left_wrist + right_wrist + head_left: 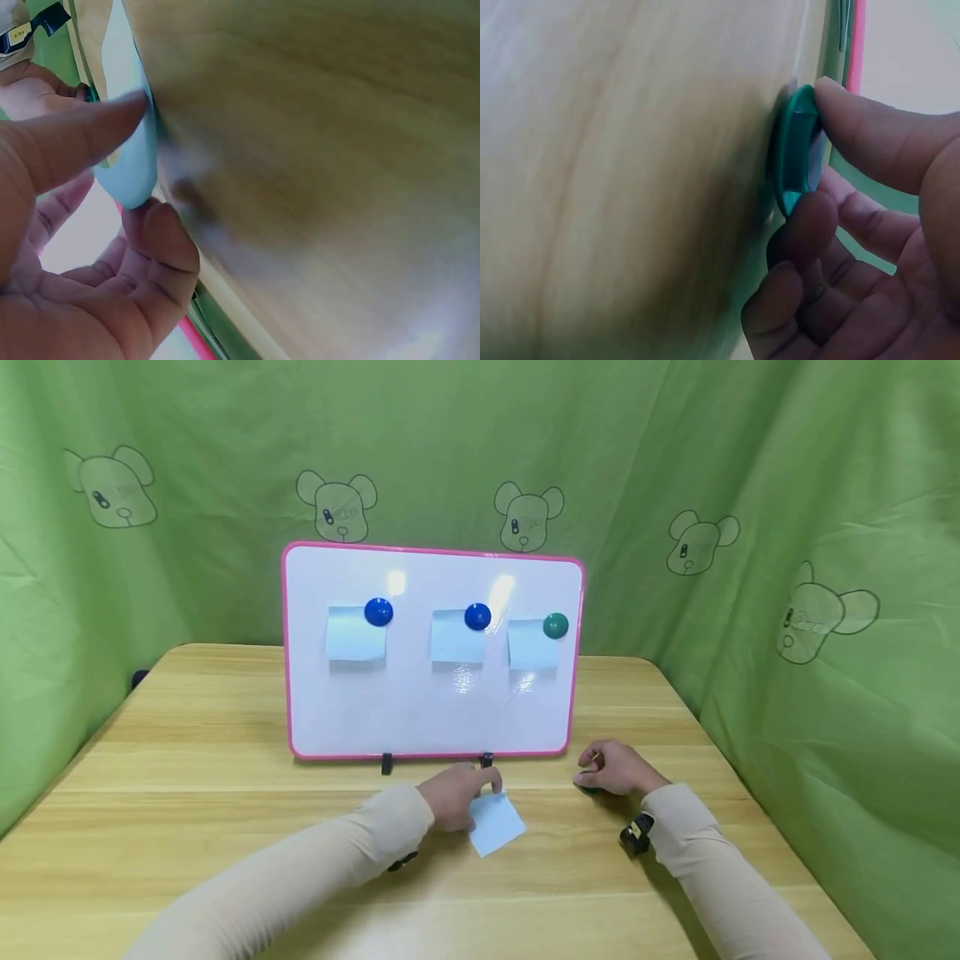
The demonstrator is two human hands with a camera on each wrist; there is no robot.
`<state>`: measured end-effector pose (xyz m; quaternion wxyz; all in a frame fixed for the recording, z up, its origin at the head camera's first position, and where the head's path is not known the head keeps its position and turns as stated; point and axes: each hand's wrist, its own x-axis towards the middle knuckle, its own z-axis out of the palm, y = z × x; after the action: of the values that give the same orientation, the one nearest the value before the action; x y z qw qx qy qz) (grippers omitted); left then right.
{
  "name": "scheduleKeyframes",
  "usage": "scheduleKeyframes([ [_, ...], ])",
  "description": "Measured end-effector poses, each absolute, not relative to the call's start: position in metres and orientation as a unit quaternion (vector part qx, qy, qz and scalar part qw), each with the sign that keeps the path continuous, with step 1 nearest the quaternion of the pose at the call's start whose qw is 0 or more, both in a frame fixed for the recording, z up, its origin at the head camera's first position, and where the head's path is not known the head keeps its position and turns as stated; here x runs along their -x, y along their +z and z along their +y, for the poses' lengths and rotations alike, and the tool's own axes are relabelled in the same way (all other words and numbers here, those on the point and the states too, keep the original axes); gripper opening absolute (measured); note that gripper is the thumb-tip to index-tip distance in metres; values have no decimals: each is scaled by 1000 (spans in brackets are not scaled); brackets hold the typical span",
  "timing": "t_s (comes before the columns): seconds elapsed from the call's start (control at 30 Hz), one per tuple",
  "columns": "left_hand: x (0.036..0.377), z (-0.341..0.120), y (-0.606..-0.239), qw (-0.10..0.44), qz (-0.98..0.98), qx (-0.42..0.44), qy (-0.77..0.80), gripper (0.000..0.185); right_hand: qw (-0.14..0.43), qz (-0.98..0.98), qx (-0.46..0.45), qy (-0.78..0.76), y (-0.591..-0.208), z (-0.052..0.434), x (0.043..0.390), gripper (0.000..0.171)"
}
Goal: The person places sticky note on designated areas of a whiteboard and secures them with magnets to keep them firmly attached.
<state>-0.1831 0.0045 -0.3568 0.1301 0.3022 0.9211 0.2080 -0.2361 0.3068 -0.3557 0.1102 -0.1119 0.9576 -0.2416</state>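
My left hand (455, 795) pinches a light blue sticky note (497, 825) by its edge, just in front of the whiteboard. In the left wrist view the note (129, 176) bends between thumb and fingers. Off to the right, near the table surface, my right hand (617, 768) holds a green round magnet (796, 150) between thumb and fingertip, its hollow underside showing in the right wrist view. The pink-framed whiteboard (427, 718) stands upright behind both hands. On it hang three blue notes, two under blue magnets (378, 612) and the rightmost under a green magnet (556, 626).
The whiteboard rests on small black feet (387, 764) on the wooden table (187, 793). Green curtains (450, 427) with mouse-head drawings surround the table at the back and sides. Each sleeved wrist carries a black camera; the right one (636, 835) hangs close to the tabletop.
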Motion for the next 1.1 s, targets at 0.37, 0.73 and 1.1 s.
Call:
scheduleKeyframes([
  [0.37,188,3,-359,119,920,-313,204,34,103,958,111,-242,-356,306,237,17],
  [0.73,192,-4,-348,106,914,-315,233,35,125,948,76,-281,-348,303,237,13],
  [1.1,197,-10,-342,136,914,-279,261,35,119,945,84,-293,-345,300,239,21],
])
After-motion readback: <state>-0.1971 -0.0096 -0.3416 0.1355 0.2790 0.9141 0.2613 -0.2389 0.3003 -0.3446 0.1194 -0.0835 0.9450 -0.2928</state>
